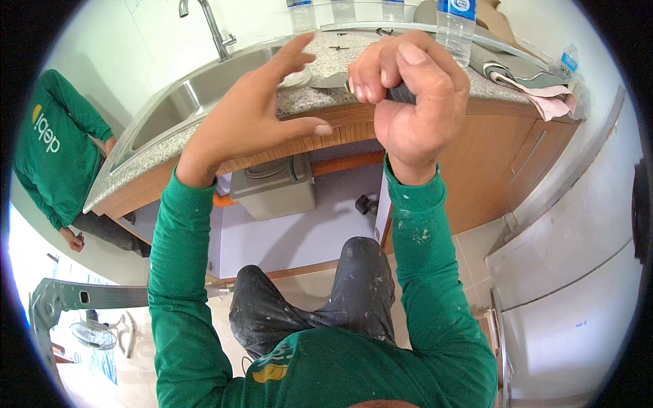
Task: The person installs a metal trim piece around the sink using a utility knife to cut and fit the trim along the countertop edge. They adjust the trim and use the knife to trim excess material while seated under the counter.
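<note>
My right hand (425, 95) is closed round the dark handle of a putty knife (332, 81), held over the counter's front edge. Its flat metal blade points left, toward my other hand. My left hand (248, 109) is raised with fingers and thumb spread, holding nothing, between the sink (194, 102) and the knife. Below both hands the cabinet under the speckled stone countertop (303, 100) stands open. Inside it sits a grey-beige box (272, 194) with a dark fitting on its lid, beside orange pipe (347, 163).
A faucet (214, 34) rises behind the sink. Plastic bottles (454, 34) stand along the counter's back, with cloths (537, 92) at the right. A small black object (366, 204) lies on the cabinet floor. A person in green (64, 146) is at the left; a metal ladder (88, 296) stands lower left.
</note>
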`<state>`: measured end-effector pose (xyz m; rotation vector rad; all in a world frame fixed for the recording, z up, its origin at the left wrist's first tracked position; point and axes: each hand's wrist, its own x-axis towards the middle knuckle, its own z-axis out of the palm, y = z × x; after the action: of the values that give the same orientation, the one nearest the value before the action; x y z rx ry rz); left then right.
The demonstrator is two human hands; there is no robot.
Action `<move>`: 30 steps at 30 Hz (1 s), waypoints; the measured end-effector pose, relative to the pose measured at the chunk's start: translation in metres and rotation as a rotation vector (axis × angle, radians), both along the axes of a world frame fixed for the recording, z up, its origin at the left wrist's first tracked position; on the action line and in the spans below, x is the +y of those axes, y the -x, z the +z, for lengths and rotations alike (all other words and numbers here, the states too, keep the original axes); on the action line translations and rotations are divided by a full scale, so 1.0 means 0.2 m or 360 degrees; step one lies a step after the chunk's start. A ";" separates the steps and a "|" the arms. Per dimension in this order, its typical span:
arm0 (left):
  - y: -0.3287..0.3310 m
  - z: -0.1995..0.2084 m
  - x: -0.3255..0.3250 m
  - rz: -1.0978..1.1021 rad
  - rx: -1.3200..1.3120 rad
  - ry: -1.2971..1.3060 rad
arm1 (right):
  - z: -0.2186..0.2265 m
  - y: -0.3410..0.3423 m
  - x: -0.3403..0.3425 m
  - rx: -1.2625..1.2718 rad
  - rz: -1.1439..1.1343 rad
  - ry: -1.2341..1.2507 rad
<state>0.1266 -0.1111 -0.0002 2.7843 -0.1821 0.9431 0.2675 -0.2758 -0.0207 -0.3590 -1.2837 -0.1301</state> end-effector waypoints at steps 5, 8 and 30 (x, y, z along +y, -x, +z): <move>0.04 -0.05 0.05 0.0064 -0.0164 0.0016 | 0.02 0.05 -0.01 -0.0037 -0.0304 0.0101; 0.10 -0.04 0.07 0.0236 -0.0034 0.0129 | 0.00 0.06 0.02 0.0058 -0.0165 -0.0009; -0.05 -0.07 0.06 -0.0292 -0.0424 0.0232 | 0.14 0.17 0.05 -0.0043 -0.0334 0.0252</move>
<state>0.1364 -0.0984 -0.0150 2.4536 -0.3840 1.2224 0.2332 -0.2656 0.0078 -0.6300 -1.2843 -0.2125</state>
